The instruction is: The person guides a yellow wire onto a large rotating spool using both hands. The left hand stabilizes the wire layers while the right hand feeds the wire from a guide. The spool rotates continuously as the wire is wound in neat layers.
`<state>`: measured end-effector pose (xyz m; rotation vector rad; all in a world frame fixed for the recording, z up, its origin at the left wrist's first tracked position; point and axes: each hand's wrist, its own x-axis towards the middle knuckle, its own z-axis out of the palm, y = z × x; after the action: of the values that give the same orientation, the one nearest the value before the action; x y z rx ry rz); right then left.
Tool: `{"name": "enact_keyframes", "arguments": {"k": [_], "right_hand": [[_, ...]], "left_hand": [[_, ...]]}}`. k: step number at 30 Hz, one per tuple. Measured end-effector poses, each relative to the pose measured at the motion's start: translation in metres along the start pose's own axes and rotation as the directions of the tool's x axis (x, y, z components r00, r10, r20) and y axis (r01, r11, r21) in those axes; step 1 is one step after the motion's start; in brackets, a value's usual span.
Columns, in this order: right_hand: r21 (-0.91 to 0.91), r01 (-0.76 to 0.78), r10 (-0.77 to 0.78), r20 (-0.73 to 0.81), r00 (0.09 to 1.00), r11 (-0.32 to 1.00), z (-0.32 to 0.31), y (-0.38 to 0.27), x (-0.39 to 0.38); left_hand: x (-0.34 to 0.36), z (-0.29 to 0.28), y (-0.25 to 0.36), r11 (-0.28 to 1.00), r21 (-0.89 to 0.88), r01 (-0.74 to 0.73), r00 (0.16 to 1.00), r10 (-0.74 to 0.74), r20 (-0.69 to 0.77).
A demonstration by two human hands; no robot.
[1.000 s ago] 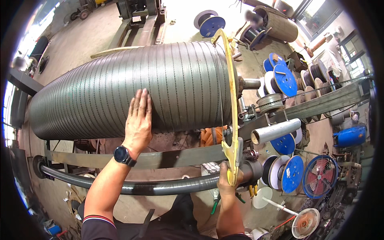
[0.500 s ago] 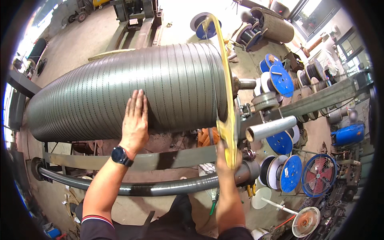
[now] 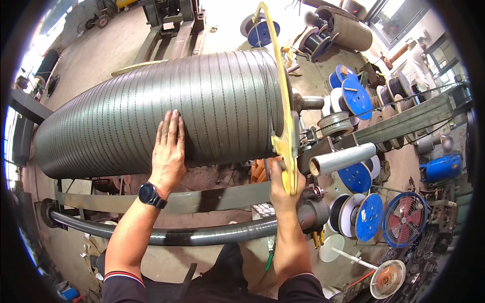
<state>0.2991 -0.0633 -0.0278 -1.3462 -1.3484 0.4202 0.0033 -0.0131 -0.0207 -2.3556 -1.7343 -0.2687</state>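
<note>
A large dark grey cylinder (image 3: 217, 101) with fine ridges all round it lies crosswise in front of me. My left hand (image 3: 169, 154) rests flat on its near side, fingers stretched out and pressed to the ridges. At the cylinder's right end, my right hand (image 3: 285, 194) is closed round the handle of a yellow-framed hacksaw (image 3: 285, 91). The saw points away from me, its thin blade along the ridged surface close to the end. Whether the teeth are cutting in cannot be made out.
A steel beam (image 3: 222, 198) and a black shiny pipe (image 3: 202, 236) run between me and the cylinder. At right stand a silver tube (image 3: 343, 158), blue-sided cable reels (image 3: 368, 217) and a red-bladed fan (image 3: 404, 220). Forklift forks (image 3: 179, 38) lie beyond.
My right hand and the hacksaw have slid away from me, toward the far side of the cylinder. My left hand stays at nearly the same place on the ridges.
</note>
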Motion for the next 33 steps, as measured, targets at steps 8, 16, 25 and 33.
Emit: {"name": "enact_keyframes", "arguments": {"k": [8,16,25,33], "right_hand": [[-0.039,-0.151,0.152,0.024,0.988,0.988,-0.019,0.006,-0.035],[-0.119,-0.114,0.119,0.036,0.992,0.986,-0.045,0.014,-0.085],[-0.172,-0.027,0.046,0.108,0.993,0.985,-0.026,0.001,-0.044],[-0.256,0.209,-0.199,0.063,0.978,0.944,-0.005,0.018,0.004]], "left_hand": [[-0.001,0.004,-0.004,1.000,0.011,-0.020,1.000,0.021,-0.021],[-0.003,0.006,-0.008,0.999,0.040,-0.022,1.000,0.022,-0.010],[-0.007,0.001,-0.010,0.997,0.077,0.002,1.000,-0.002,-0.001],[-0.001,0.003,-0.001,0.998,0.058,-0.008,1.000,0.009,-0.010]]}}
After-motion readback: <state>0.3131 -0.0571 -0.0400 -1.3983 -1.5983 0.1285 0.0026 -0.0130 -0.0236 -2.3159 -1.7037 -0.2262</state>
